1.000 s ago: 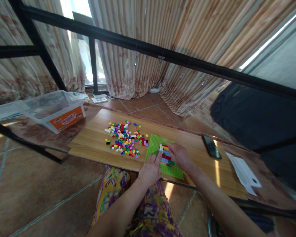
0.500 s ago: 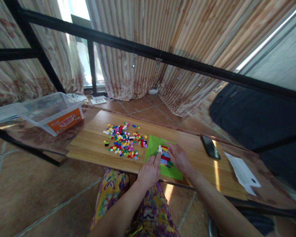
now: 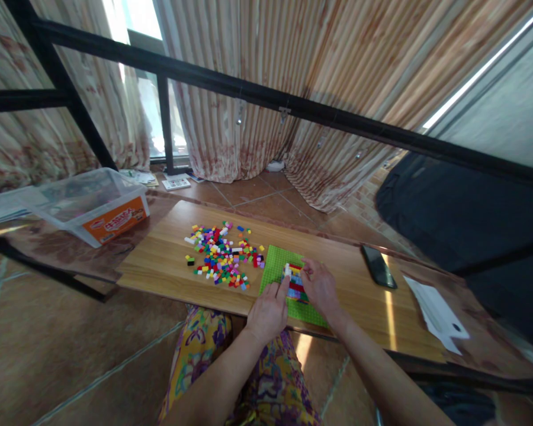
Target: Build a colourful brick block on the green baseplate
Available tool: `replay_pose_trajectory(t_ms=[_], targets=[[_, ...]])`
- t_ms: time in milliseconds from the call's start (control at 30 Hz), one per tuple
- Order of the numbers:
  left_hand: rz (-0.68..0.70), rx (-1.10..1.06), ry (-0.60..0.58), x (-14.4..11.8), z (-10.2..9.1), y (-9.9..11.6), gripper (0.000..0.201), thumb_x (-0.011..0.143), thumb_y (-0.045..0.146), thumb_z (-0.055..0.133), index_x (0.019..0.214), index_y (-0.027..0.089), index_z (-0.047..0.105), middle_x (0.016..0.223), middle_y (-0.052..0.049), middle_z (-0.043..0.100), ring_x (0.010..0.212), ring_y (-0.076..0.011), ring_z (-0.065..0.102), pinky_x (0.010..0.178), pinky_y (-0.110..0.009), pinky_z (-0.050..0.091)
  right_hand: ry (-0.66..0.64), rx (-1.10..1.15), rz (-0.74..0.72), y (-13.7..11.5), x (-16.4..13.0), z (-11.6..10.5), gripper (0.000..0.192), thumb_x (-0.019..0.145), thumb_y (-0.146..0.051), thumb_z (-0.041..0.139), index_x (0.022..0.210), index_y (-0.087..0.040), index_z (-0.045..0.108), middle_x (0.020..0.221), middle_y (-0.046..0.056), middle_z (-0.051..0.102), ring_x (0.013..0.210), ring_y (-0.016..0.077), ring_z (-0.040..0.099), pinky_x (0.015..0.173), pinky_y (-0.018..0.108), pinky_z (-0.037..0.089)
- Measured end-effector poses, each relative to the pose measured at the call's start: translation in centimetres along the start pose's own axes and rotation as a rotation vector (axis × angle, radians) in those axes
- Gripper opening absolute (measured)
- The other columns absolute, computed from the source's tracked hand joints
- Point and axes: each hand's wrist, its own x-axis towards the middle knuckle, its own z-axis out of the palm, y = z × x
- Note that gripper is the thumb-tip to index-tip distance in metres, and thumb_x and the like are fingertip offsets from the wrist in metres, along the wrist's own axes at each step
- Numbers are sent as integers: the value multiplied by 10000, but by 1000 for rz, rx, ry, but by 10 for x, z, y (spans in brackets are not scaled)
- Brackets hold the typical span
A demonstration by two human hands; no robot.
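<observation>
My left hand (image 3: pixel 269 307) lies flat, pinning the green studded baseplate (image 3: pixel 276 269) so it can't slide. My right hand (image 3: pixel 318 284) pinches the multicoloured brick stack (image 3: pixel 294 281) on it.

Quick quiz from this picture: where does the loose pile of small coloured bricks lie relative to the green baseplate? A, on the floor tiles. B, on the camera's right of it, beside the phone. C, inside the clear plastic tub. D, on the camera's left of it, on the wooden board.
D: the loose bricks lie scattered on the wooden board, left of the green baseplate.
</observation>
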Motion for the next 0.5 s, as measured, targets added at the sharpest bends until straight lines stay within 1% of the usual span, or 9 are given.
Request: replay_pose_trajectory(t_ms=[167, 333, 500], targets=[[-12, 0, -6, 0, 1, 0, 621, 878, 156, 410, 1478, 180, 251, 1060, -104, 564, 1000, -240, 535, 894, -408, 498, -96, 52, -88, 9, 4, -7, 302, 850, -187, 450, 1105, -173, 612, 884, 68, 667, 841, 199, 599, 822, 359, 488], [-12, -4, -15, -1, 0, 0, 612, 891, 171, 397, 1483, 180, 245, 1065, -112, 562, 1005, -245, 534, 896, -409, 493, -139, 103, -159, 16, 9, -13, 305, 851, -170, 440, 1096, -197, 619, 893, 56, 662, 852, 190, 596, 837, 363, 485], [-9, 4, -18, -1, 0, -1, 613, 887, 170, 396, 1481, 168, 245, 1064, -109, 561, 997, -246, 526, 897, -412, 495, -201, 37, -204, 17, 13, -14, 299, 852, -139, 421, 1081, -173, 610, 919, 75, 653, 860, 190, 580, 833, 347, 477]])
